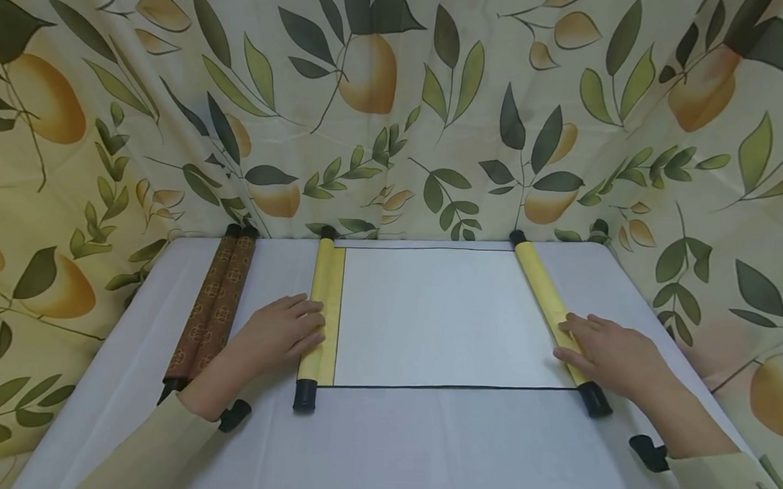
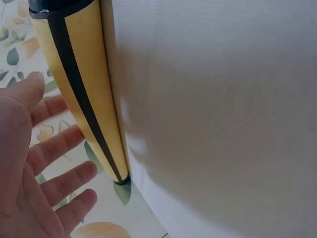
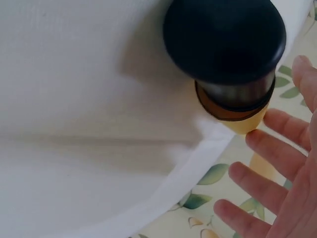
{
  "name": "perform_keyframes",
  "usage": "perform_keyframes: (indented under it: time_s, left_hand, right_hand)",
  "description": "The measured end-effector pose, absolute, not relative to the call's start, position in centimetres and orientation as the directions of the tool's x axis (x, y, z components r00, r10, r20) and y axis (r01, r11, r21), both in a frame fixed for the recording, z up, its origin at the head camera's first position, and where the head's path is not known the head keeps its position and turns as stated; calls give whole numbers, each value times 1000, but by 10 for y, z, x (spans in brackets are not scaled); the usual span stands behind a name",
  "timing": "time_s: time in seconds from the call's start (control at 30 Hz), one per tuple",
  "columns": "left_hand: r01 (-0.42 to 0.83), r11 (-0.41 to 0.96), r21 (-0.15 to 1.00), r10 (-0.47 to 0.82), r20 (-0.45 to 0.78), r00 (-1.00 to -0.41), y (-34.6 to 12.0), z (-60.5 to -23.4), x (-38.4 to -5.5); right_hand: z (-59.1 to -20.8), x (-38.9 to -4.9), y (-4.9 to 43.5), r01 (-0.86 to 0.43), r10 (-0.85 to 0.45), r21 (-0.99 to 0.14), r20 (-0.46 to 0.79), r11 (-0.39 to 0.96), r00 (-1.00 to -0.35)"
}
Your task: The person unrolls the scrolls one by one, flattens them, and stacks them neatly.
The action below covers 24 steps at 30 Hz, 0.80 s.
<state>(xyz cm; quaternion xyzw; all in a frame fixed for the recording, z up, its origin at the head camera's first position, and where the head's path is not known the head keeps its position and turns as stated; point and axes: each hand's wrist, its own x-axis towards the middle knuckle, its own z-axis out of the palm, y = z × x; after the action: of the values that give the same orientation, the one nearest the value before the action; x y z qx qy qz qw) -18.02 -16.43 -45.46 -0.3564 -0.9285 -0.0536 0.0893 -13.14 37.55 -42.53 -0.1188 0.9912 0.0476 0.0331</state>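
Observation:
A hanging scroll lies partly unrolled on the table, its blank white sheet (image 1: pixel 441 318) showing between two yellow rolls with black end knobs. My left hand (image 1: pixel 281 330) lies against the left yellow roll (image 1: pixel 309 367), and its fingers (image 2: pixel 55 148) are spread along the side of the roll in the left wrist view. On the other side, my right hand (image 1: pixel 611 353) touches the right yellow roll (image 1: pixel 539 278) with its fingertips. The right wrist view looks at that roll's black end knob (image 3: pixel 225 39), with the loosely extended fingers (image 3: pixel 275 151) beside it.
Two brown patterned rolled scrolls (image 1: pixel 215 296) lie side by side at the table's left, partly behind my left forearm. White cloth covers the table (image 1: pixel 423 447). A fruit-and-leaf printed curtain (image 1: pixel 395 129) hangs behind and around it. Black pieces (image 1: pixel 648 453) sit by both wrists.

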Motion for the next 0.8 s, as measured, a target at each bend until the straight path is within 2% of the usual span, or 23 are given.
perform_keyframes:
  time_s: [0.23,0.47,0.8]
  left_hand:
    - [680,734,8,666,189,-721,-164,-454,-183]
    - [703,711,8,688,200,-698,-166,-455,-178]
    - [694,720,4,679,199,-706,-165,-456,-177]
  right_hand:
    - [-425,-130,382,-252,-243,76,-102,965,-965]
    - [-427,-132,384,-282,-280,101,-33,954,-959]
    - [-426,-134,396,-264,-256,129,-78,956,-964]
